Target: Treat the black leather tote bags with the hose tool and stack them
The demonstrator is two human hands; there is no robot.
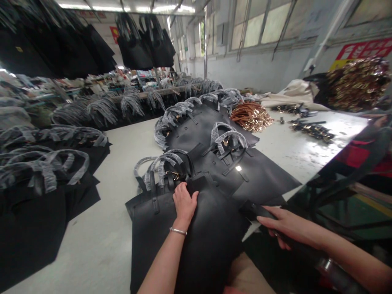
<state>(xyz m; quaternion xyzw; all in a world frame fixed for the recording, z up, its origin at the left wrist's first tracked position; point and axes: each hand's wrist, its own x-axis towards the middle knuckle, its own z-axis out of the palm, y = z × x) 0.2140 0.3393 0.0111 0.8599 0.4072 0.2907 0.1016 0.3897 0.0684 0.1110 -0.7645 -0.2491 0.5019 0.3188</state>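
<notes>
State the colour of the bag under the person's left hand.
The bag is black; the head view shows it best.

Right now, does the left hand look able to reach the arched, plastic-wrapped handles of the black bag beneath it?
Probably yes: the left hand rests on the smooth black bag, fingers close to its arched, plastic-wrapped handles, with nothing visible between.

The bag (pixel 214 228) looks smooth and leather-like with a soft sheen, its handles (pixel 148 179) in crinkled clear plastic.
</notes>
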